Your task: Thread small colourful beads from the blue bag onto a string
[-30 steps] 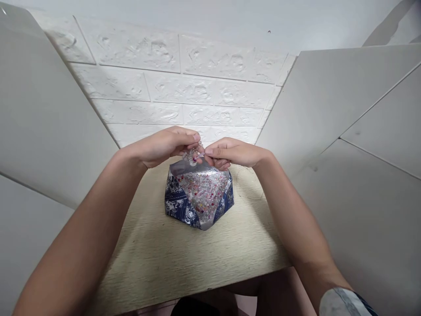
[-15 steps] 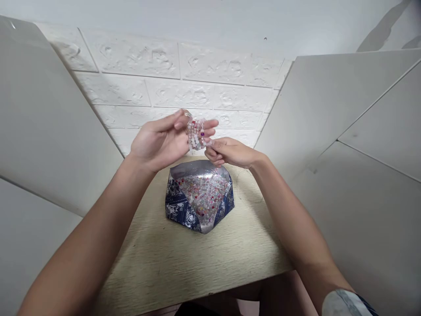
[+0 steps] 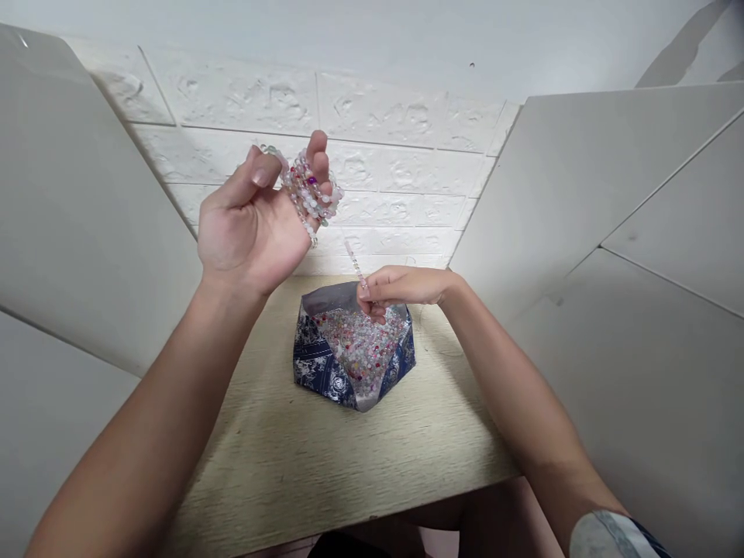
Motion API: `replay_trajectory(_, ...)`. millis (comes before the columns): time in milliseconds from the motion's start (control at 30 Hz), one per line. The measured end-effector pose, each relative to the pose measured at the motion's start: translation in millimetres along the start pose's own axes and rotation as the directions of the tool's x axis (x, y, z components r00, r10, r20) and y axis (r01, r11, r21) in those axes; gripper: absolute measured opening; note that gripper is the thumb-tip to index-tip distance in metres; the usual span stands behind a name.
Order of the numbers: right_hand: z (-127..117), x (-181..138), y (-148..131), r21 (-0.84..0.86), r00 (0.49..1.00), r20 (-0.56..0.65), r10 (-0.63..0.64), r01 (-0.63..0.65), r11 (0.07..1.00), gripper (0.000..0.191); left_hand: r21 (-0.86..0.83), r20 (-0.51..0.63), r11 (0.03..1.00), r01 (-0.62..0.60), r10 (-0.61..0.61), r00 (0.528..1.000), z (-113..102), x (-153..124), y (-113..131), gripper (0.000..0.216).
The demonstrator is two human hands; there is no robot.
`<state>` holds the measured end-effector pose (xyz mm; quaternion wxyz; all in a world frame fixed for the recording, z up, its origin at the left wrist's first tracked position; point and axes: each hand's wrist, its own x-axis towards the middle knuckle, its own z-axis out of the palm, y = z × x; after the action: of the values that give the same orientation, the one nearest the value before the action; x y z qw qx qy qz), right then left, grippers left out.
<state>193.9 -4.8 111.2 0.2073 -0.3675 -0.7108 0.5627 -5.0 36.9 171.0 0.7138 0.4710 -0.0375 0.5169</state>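
Curled partway, your left hand (image 3: 249, 232) holds a bunched mass of bead strands (image 3: 308, 190) between thumb and fingers, high above the table and well apart from the bag. The beads are mostly pale and clear, with pink and purple ones among them, and a short length hangs below the fingers. Your right hand (image 3: 401, 288) is nearly closed, pinching one thin beaded strand (image 3: 354, 263) that stands up at a slant from the fingertips. You can't tell from this view whether that strand joins the bunch in your left hand; its top end stops just below it.

That right hand sits low at the mouth of a folded pouch (image 3: 317, 364), blue-and-white patterned outside and silver inside. It stands near the middle of the table's width, closer to the wall than to the near edge, and is full of small mixed beads (image 3: 360, 349). A faint loop of thin thread (image 3: 439, 337) lies on the pale wood-grain table (image 3: 325, 457), just right of the pouch. Pale side panels (image 3: 87, 194) (image 3: 581, 178) flank the table, and a white brick-textured wall (image 3: 395, 132) rises behind it. Your left hand is nearer the left panel than your right hand is to the right one.
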Motion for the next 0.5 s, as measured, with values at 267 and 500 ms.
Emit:
replay_trajectory(267, 0.2, 6.4, 6.7, -0.220, 0.978, 0.129, 0.162, -0.131, 0.967, 0.028, -0.060, 0.035, 0.998, 0.012, -0.010, 0.999, 3.5, -0.5, 0.1, 0.039)
replay_trajectory(500, 8.5, 5.3, -5.2, -0.040, 0.994, -0.107, -0.023, 0.019, 0.999, 0.048, 0.096, 0.100, 0.992, 0.081, -0.090, 0.991, -9.5, 4.8, -1.5, 0.035)
